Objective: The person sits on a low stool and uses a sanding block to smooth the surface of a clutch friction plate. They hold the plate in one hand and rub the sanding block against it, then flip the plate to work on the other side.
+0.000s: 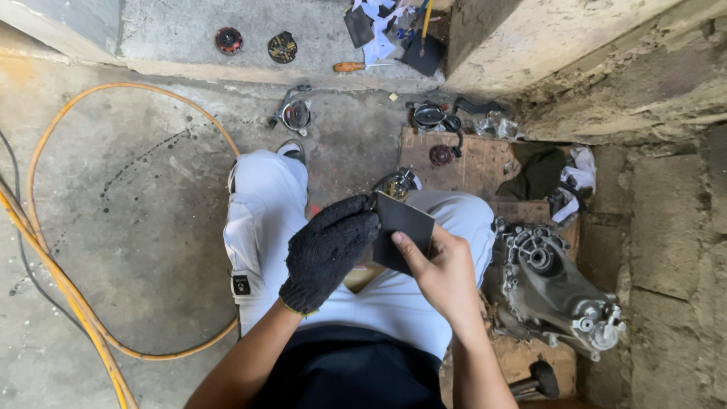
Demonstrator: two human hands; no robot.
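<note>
Two hands — gloved left hand (pixel 327 250), bare right hand (pixel 443 269) — both pinch one dark sheet (pixel 403 231).

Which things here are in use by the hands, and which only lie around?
In use: left hand, gloved; right hand; dark sheet; shiny metal part.

Lying about: metal engine casing; orange hose; screwdriver; hammer.

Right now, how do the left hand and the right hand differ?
The left hand wears a black knit glove; the right hand is bare. The left hand pinches the top corner of the dark sheet; the right hand grips its lower right part, thumb on its face. Both hold the same sheet above the lap.
</note>
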